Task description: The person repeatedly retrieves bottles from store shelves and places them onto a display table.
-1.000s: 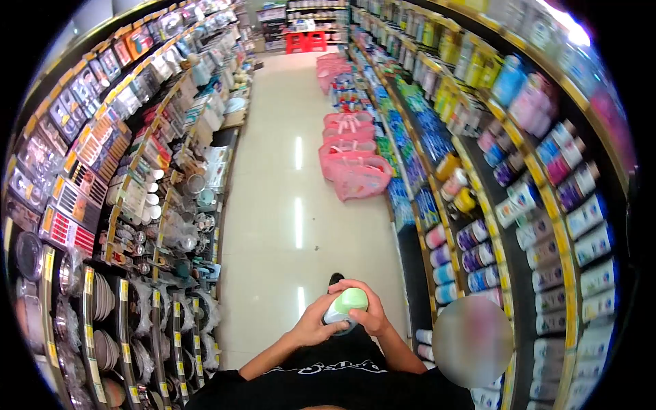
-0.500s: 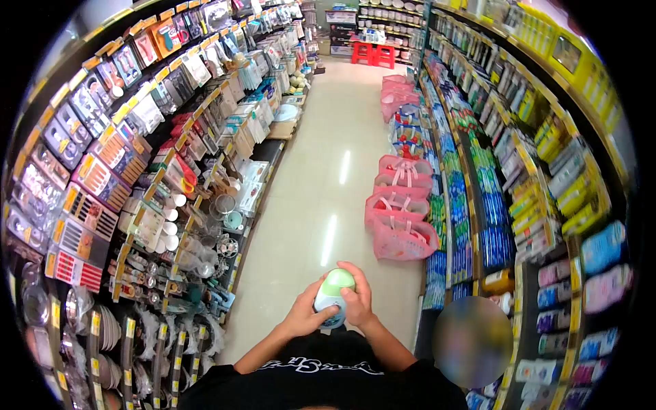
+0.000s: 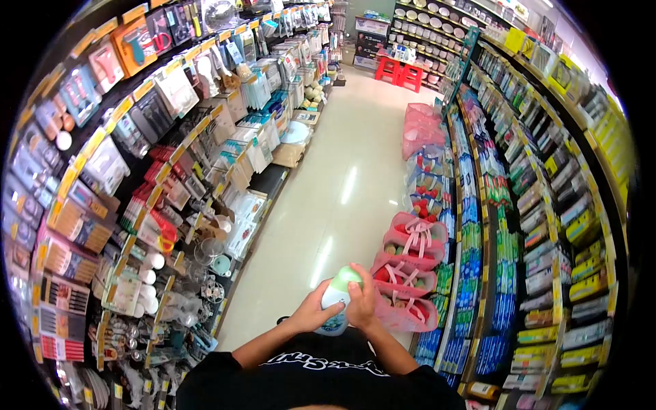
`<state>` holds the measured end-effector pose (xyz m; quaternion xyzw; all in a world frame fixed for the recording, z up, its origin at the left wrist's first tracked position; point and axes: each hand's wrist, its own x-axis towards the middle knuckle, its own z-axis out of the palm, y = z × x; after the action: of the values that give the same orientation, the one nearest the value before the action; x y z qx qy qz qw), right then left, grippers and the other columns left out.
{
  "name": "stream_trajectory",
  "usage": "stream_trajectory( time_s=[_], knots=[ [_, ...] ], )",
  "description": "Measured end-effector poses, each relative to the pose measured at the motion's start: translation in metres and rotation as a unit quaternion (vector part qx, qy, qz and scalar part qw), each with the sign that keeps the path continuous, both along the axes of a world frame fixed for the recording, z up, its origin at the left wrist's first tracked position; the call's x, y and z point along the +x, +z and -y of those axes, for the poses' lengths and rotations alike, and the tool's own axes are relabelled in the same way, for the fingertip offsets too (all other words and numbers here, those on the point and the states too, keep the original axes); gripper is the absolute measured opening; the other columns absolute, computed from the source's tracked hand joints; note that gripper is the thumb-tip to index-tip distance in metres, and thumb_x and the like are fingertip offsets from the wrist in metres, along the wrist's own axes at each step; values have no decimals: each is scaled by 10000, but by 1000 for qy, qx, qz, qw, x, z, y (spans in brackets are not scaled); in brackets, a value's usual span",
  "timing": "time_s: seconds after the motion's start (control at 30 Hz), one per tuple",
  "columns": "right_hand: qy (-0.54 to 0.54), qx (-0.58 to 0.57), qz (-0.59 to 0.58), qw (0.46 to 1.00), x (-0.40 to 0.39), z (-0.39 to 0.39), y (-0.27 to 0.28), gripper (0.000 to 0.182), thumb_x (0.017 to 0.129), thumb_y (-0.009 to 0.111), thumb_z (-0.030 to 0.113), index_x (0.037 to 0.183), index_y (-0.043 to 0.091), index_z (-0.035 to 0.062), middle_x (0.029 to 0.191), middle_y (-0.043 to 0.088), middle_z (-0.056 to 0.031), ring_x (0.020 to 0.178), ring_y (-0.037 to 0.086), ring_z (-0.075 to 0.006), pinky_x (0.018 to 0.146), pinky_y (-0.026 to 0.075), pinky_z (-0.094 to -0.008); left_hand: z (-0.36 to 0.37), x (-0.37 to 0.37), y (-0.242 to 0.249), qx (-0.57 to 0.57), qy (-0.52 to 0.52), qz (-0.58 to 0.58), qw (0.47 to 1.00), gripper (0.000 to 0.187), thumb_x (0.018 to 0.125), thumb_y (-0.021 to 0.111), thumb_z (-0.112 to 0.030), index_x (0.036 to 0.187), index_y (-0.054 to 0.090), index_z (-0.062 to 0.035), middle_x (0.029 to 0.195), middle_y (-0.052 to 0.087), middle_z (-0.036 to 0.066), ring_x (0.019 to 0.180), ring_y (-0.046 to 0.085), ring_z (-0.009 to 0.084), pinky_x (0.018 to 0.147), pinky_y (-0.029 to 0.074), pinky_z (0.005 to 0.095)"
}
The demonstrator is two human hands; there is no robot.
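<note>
A pale bottle (image 3: 333, 301) with a light green cap (image 3: 347, 276) is held upright in front of my chest. Wrapped round its left side is my left hand (image 3: 309, 313), the thumb lying across the front. My right hand (image 3: 362, 301) grips it from the other side, its fingers round the green cap. The bottle's base is just above my black shirt. Part of its label is hidden by my thumb.
Kitchen tools in packs hang on the left shelves (image 3: 171, 164). Toothpaste-like boxes and packs fill the right shelves (image 3: 506, 260). Pink bags (image 3: 410, 273) stand along the right side of the aisle floor (image 3: 342, 157). Red stools (image 3: 398, 74) are at the far end.
The view has shifted and tilted, so the aisle now slants and the pink bags appear nearer to my hands. My right fingers have moved onto the cap. Both hands still hold the bottle.
</note>
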<state>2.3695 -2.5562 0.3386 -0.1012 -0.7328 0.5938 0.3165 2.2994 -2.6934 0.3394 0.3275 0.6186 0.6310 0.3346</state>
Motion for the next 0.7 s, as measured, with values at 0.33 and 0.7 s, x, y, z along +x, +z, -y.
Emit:
stream_trajectory(
  time_s=[0.33,0.7],
  knots=[
    [-35,-114,-2,993,-188,-184,-31,414,988,436,229,1317,459,-22,1171,556,-137,1027,543,-197,928,437,-340,-191,-193,-9,-60,-15,-51,997,610,897,663,-259,1394,404,-19,1189,606,191,1080,607,271,935,472,390],
    [81,-144,-68,984,-406,-409,-14,426,965,494,254,1287,496,-26,1088,614,-131,969,569,-181,891,455,-324,-402,-402,-2,-54,40,-71,995,668,881,688,-257,1420,383,-7,1275,541,218,1170,547,297,988,433,395]
  ],
)
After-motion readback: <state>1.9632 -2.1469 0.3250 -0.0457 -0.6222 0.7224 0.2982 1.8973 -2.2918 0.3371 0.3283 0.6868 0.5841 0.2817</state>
